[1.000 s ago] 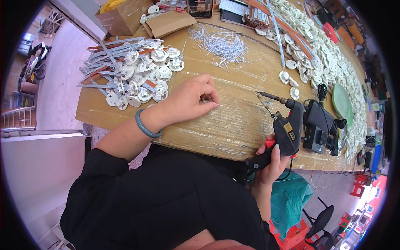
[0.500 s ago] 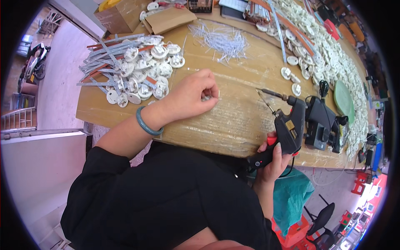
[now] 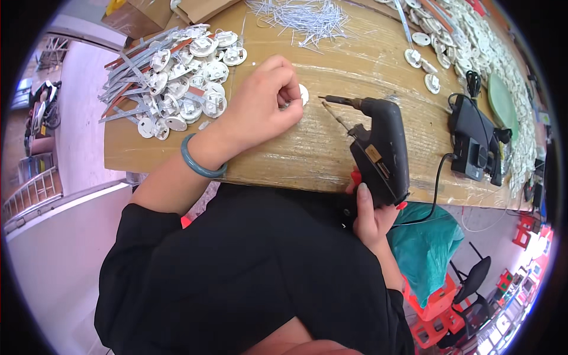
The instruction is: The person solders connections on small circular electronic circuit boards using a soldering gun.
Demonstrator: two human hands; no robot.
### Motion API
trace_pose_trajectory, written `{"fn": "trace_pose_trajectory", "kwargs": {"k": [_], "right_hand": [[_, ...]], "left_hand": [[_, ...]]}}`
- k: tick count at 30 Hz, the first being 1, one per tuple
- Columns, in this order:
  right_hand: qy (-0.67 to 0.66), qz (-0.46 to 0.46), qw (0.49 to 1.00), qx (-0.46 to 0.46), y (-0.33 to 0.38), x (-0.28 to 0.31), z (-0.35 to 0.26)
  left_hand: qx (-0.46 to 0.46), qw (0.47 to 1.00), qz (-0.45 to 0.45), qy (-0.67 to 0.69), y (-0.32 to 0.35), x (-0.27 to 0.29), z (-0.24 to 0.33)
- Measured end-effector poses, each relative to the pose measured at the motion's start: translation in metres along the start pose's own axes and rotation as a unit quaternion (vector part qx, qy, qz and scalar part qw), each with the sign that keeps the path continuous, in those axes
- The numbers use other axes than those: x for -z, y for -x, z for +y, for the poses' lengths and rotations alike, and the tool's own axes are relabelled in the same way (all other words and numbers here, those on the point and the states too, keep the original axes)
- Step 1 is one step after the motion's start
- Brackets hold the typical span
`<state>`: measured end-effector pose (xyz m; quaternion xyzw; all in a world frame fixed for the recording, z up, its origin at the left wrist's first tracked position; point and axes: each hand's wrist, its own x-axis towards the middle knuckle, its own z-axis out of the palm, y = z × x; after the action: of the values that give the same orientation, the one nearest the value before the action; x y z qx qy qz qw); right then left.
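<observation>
My left hand (image 3: 260, 100) is over the table with its fingers curled round a small white round part (image 3: 304, 94); most of that part is hidden behind the fingers. My right hand (image 3: 374, 220) grips a black soldering gun (image 3: 384, 142) with a red trigger at the table's near edge. The gun's tip points left, a short way from the white part and apart from it. Left of my left hand lies a pile of white round parts (image 3: 177, 87), several with grey and orange strips attached.
Thin white wires (image 3: 310, 21) lie in a heap at the back. At the right are a black corded device (image 3: 473, 142), a green plate (image 3: 502, 100) and a large mass of white parts (image 3: 449, 47). A cardboard box (image 3: 139, 16) stands back left. A teal bag (image 3: 423, 248) hangs below the table.
The soldering gun in my right hand has moved left and come nearer to the white part in my left hand. The whole view has shifted, with the table's back sliding upward.
</observation>
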<state>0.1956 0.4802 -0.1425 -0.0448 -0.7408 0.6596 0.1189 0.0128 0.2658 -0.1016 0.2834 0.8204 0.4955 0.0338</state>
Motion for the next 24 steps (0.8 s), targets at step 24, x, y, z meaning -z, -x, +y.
{"fn": "trace_pose_trajectory", "kwargs": {"k": [24], "right_hand": [[0.004, -0.002, 0.998, -0.066, -0.013, -0.02, -0.013]], "left_hand": [[0.013, 1.0, -0.006, -0.017, -0.004, 0.0, 0.002]]}}
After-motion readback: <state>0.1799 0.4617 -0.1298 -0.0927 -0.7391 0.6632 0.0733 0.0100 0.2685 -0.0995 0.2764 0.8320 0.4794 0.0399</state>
